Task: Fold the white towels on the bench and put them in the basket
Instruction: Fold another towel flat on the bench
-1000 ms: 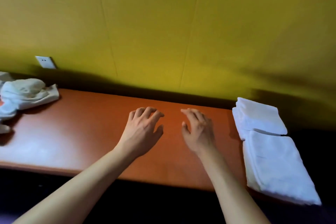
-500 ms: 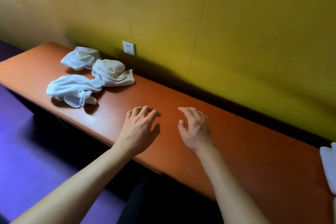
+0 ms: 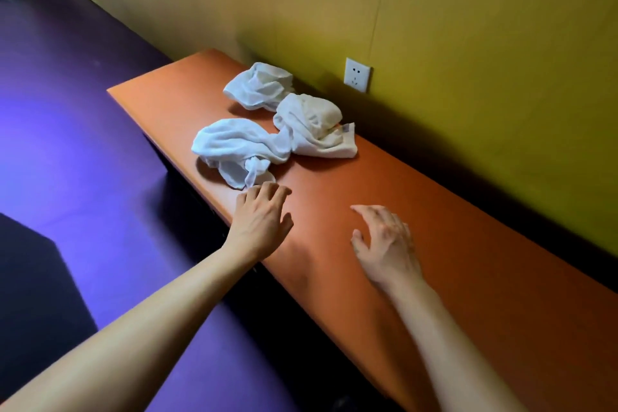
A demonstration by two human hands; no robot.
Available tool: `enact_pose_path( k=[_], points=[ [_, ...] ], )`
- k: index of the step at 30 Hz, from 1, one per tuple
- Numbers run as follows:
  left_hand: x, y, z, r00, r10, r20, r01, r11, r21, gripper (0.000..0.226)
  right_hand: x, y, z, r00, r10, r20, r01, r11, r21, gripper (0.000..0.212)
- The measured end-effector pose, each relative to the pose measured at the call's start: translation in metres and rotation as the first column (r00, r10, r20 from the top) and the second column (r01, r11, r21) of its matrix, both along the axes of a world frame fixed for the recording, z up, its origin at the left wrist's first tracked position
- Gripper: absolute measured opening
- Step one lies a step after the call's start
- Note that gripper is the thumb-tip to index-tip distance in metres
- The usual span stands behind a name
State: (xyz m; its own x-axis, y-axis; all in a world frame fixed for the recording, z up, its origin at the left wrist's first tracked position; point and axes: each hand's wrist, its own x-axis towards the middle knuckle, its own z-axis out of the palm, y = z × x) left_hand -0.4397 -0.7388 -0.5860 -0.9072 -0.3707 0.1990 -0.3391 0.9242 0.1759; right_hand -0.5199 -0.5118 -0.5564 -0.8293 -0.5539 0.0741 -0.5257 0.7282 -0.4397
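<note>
Three crumpled white towels [image 3: 267, 130] lie strung along the orange bench [image 3: 434, 244], below a wall socket [image 3: 357, 74]. Left hand [image 3: 262, 221], fingers loosely curled and holding nothing, reaches beside the nearest towel [image 3: 234, 150]; right hand [image 3: 384, 244] hovers relaxed, empty.

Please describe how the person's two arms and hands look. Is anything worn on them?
Both forearms are bare, with no sleeves in view. The left hand and the right hand wear no gloves, and no ring, watch or bracelet can be seen. The fingernails look short and unpainted.
</note>
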Motion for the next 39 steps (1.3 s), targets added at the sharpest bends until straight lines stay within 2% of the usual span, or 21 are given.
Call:
enact_pose_path(
  k=[4, 7, 10, 12, 15, 19, 22, 26, 30, 33, 37, 39],
  points=[
    [-0.041, -0.049, -0.013, 0.991, 0.123, 0.051, -0.121, 0.992, -0.029, 0.056, -0.009, -0.019, -0.012, 1.000, 0.022, 0.015, -0.022, 1.000, 0.010, 0.046],
    [-0.070, -0.083, -0.015, 0.967, 0.186, 0.173, -0.176, 0.982, -0.071, 0.067, -0.011, -0.020, -0.019, 0.999, 0.032, 0.015, -0.032, 0.999, -0.004, 0.046],
    [-0.087, -0.115, -0.020, 0.906, 0.181, 0.382, -0.201, 0.979, 0.015, 0.074, -0.013, -0.013, -0.025, 0.999, 0.032, 0.023, -0.032, 0.999, 0.005, 0.045],
    [-0.087, -0.125, -0.034, 0.892, 0.130, 0.432, -0.179, 0.981, 0.074, 0.067, -0.013, -0.006, -0.029, 0.999, 0.023, 0.037, -0.023, 1.000, 0.014, 0.045],
    [-0.071, -0.119, -0.054, 0.956, 0.096, 0.277, -0.148, 0.974, 0.173, 0.042, -0.011, 0.001, -0.035, 0.998, 0.003, 0.065, -0.005, 0.999, 0.031, 0.046],
    [-0.040, -0.095, -0.061, 0.985, 0.094, 0.143, -0.125, 0.965, 0.231, 0.032, -0.001, 0.006, -0.042, 0.997, -0.018, 0.080, 0.014, 0.999, 0.046, 0.046],
    [-0.013, -0.067, -0.059, 0.993, 0.069, 0.099, -0.092, 0.964, 0.250, 0.025, 0.011, 0.011, -0.045, 0.996, -0.030, 0.089, 0.027, 0.999, 0.034, 0.044],
    [0.030, -0.014, -0.059, 0.998, -0.033, 0.051, 0.021, 0.973, 0.232, 0.027, 0.031, 0.020, -0.046, 0.992, -0.055, 0.113, 0.053, 0.998, 0.027, 0.052],
    [0.063, 0.049, -0.059, 0.985, -0.172, -0.011, 0.171, 0.968, 0.185, 0.047, 0.047, 0.040, -0.049, 0.986, -0.096, 0.140, 0.086, 0.993, 0.077, 0.052],
    [0.076, 0.096, -0.057, 0.978, -0.210, 0.001, 0.201, 0.940, 0.276, 0.046, 0.054, 0.062, -0.053, 0.979, -0.121, 0.163, 0.099, 0.986, 0.135, 0.047],
    [0.078, 0.139, -0.059, 0.949, -0.315, -0.013, 0.308, 0.918, 0.250, 0.046, 0.060, 0.099, -0.056, 0.966, -0.201, 0.163, 0.171, 0.969, 0.180, 0.049],
    [0.076, 0.152, -0.058, 0.940, -0.342, 0.002, 0.324, 0.893, 0.313, 0.047, 0.060, 0.117, -0.057, 0.956, -0.256, 0.145, 0.226, 0.955, 0.194, 0.055]
  ],
)
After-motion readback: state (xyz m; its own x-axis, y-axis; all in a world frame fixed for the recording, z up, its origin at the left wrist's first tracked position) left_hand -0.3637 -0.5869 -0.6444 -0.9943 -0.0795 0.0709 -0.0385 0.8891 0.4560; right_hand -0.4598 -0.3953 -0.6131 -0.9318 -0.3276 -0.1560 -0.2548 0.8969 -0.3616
